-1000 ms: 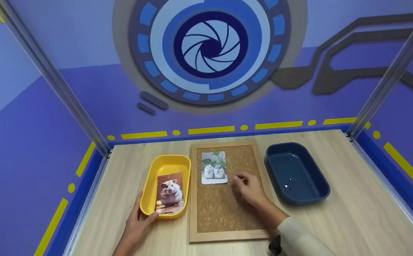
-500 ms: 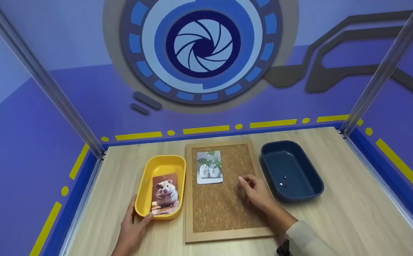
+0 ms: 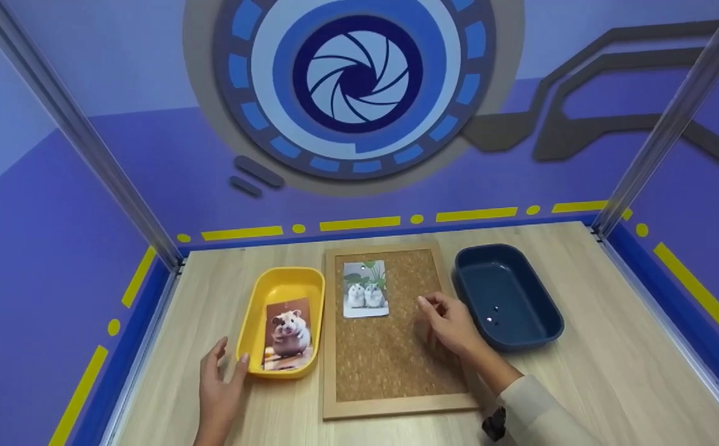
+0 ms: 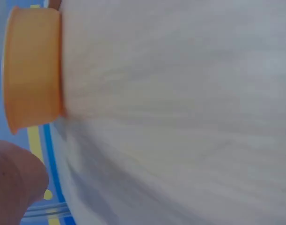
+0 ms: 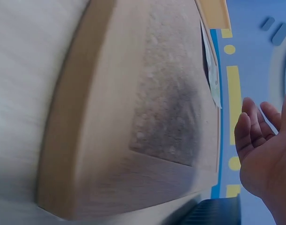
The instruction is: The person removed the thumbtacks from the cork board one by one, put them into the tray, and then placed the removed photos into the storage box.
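Note:
A cork board (image 3: 390, 353) in a wooden frame lies between two trays. At its upper left is a photo card of two white hamsters (image 3: 365, 297), with a small shiny pin (image 3: 363, 267) at its top. My right hand (image 3: 452, 322) hovers over the board's right side, fingers loosely bent, holding nothing; the right wrist view shows the bare palm and fingers (image 5: 269, 150). At the near-left corner of the yellow tray (image 3: 259, 291) is my left hand (image 3: 220, 387), fingers apart, thumb right at the rim. Inside that tray lies a brown hamster photo card (image 3: 288, 337).
Right of the board stands a dark blue tray (image 3: 508, 279) with several tiny shiny pieces (image 3: 490, 319) in it. A patterned purple wall (image 3: 148, 173) closes the back, with side walls and metal posts (image 3: 105, 161) at the corners of the wooden table (image 3: 601, 347).
My left hand has let go of the yellow tray and shifted slightly left. My right hand has drawn away to the right from the white hamster card. The head view has shifted a little.

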`<state>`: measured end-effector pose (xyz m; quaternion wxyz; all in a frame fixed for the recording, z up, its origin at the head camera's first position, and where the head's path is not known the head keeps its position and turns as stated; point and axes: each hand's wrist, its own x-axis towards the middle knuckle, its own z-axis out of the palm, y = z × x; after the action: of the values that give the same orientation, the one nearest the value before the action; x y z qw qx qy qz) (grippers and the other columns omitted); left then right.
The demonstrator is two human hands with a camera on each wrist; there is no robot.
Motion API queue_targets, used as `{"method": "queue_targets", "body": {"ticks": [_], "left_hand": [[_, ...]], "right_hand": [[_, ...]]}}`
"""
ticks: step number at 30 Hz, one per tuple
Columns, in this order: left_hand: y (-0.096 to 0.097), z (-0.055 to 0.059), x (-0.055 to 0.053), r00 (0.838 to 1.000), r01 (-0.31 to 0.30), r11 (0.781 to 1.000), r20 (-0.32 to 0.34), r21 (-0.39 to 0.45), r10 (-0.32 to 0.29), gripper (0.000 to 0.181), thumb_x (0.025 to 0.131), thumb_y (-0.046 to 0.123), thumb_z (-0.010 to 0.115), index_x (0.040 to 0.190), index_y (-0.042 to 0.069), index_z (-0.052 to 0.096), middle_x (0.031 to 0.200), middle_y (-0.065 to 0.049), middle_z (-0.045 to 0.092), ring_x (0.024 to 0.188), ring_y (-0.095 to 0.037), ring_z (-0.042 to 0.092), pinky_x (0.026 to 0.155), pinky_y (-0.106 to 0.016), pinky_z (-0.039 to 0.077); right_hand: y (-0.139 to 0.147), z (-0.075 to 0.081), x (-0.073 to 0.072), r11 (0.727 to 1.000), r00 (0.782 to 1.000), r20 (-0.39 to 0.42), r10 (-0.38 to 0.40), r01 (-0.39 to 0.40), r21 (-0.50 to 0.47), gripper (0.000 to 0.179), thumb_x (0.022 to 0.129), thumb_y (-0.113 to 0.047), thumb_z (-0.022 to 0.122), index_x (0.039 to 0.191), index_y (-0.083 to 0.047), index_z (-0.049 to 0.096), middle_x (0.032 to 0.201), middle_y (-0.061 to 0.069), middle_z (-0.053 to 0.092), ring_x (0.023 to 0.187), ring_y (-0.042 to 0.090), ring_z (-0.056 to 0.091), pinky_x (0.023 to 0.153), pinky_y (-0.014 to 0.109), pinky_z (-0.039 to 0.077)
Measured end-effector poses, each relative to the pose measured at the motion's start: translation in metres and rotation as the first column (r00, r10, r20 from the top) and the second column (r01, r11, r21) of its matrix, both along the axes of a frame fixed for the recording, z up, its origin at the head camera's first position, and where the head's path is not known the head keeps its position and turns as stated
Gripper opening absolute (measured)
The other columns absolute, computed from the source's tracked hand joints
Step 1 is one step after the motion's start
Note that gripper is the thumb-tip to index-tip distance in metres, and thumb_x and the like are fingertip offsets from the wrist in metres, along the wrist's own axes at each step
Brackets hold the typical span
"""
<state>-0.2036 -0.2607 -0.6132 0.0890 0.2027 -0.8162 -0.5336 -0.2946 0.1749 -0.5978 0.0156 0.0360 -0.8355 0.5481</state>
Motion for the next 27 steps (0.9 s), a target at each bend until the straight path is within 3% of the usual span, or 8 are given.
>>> {"method": "queue_targets", "body": {"ticks": [4,10,16,18,23,27], "left_hand": [[0.013,0.015,0.001,0.992,-0.035,0.997,-0.125,-0.064,0.027,0.055,0.097,0.025,0.065,0.146,0.013,0.044,0.149,-0.012,0.043,0.143,-0.032,0.037,0.119,-0.056,0.028],[0.039,0.03,0.0,0.983,-0.007,0.996,-0.182,-0.087,-0.009,0.05,0.096,0.021,0.065,0.143,0.011,0.049,0.143,-0.008,0.05,0.137,-0.028,0.044,0.118,-0.05,0.031],[0.063,0.035,0.0,0.977,0.041,0.998,-0.209,-0.048,-0.051,0.045,0.095,0.019,0.067,0.138,0.012,0.055,0.138,-0.009,0.055,0.135,-0.026,0.048,0.118,-0.05,0.035],[0.073,0.037,-0.001,0.971,0.057,0.997,-0.232,-0.042,-0.065,0.042,0.095,0.017,0.067,0.136,0.014,0.058,0.138,-0.009,0.057,0.133,-0.025,0.051,0.114,-0.046,0.041],[0.104,0.042,-0.004,0.938,0.112,0.992,-0.325,-0.051,-0.122,0.038,0.092,0.008,0.069,0.128,0.017,0.064,0.134,-0.007,0.061,0.118,-0.024,0.061,0.091,-0.032,0.055],[0.138,0.039,-0.011,0.899,0.228,0.962,-0.347,-0.149,-0.267,0.033,0.093,0.015,0.069,0.126,0.018,0.066,0.133,-0.004,0.062,0.125,-0.023,0.058,0.103,-0.04,0.051]], "right_hand": [[-0.002,0.003,-0.001,0.999,0.998,-0.054,-0.015,0.017,0.035,0.027,0.095,-0.05,0.06,0.099,-0.025,0.071,0.078,0.001,0.062,0.069,0.018,0.059,0.053,0.027,0.049],[-0.002,0.0,0.0,0.999,0.996,-0.08,-0.036,0.039,0.034,0.029,0.094,-0.05,0.062,0.101,-0.023,0.071,0.078,0.004,0.062,0.068,0.016,0.057,0.053,0.026,0.048],[-0.003,-0.002,0.0,0.998,0.994,-0.1,-0.038,0.042,0.036,0.027,0.094,-0.048,0.063,0.1,-0.023,0.071,0.078,0.004,0.063,0.068,0.016,0.058,0.054,0.025,0.048],[-0.003,-0.001,0.0,0.999,0.994,-0.102,-0.036,0.039,0.03,0.027,0.094,-0.048,0.063,0.1,-0.023,0.072,0.078,0.004,0.064,0.068,0.016,0.058,0.054,0.025,0.048],[-0.006,-0.003,0.001,0.999,0.996,-0.082,-0.031,0.031,0.01,0.029,0.094,-0.049,0.062,0.1,-0.022,0.071,0.078,0.006,0.064,0.067,0.016,0.058,0.053,0.026,0.049],[-0.005,-0.005,0.001,0.999,0.997,-0.055,-0.052,0.051,-0.011,0.029,0.095,-0.047,0.062,0.102,-0.02,0.072,0.079,0.007,0.063,0.065,0.018,0.058,0.052,0.027,0.049]]}}
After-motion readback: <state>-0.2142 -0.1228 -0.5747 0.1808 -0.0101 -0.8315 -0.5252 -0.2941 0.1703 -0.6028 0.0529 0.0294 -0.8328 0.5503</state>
